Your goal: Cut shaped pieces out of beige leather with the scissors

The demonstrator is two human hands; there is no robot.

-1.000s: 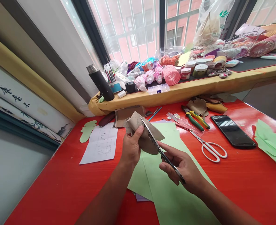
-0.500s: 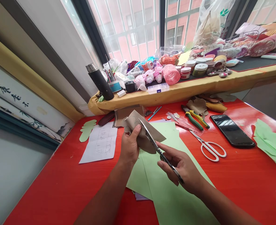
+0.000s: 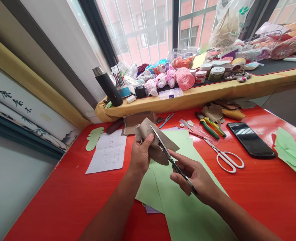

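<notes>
My left hand [image 3: 141,154] is closed on a piece of taupe leather [image 3: 166,139], the thumb pressing on its face. The leather is curled over at its upper left and hangs in a pointed flap to the right. In my right hand [image 3: 192,177] is a pair of dark-handled scissors [image 3: 169,157], fingers around the handles. Its blades point up and left and lie at the leather between the curled part and the flap. Both hands are raised above large light green sheets [image 3: 188,201] on the red table [image 3: 87,204].
White-handled scissors [image 3: 229,161], a black phone [image 3: 250,140] and green-yellow pliers [image 3: 209,127] lie to the right. Green paper scraps [image 3: 291,152] are at the far right. A white pattern sheet [image 3: 107,152] lies left. Behind, a crowded sill holds a black flask [image 3: 107,86] and several jars.
The view has shifted very slightly. Both hands keep their hold on the leather and the scissors, with hardly any visible movement of the blades along the leather.
</notes>
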